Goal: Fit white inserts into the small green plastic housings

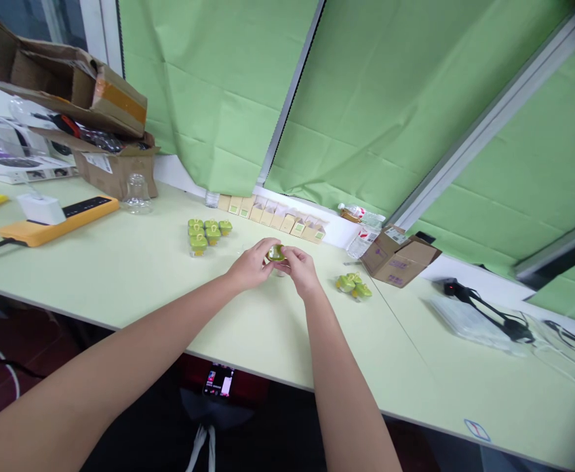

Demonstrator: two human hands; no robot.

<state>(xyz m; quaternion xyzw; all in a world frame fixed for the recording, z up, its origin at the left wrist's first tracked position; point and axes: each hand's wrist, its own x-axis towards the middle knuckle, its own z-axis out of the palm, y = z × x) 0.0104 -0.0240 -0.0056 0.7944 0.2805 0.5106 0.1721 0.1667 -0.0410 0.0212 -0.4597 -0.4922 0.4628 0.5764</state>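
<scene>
Small green piece (275,254) at frame center, over the pale surface (262,334). Left hand (252,265): grip closed on its left edge. Right hand (299,267): grip closed on its right edge, fingers pinching. Green-topped containers (198,242) left of center, second cluster (346,284) right of center. Small cartons (269,215) lined up behind, upper middle.

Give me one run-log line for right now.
left hand: holds small green piece | right hand: holds same piece | table: green-topped containers to both sides
</scene>
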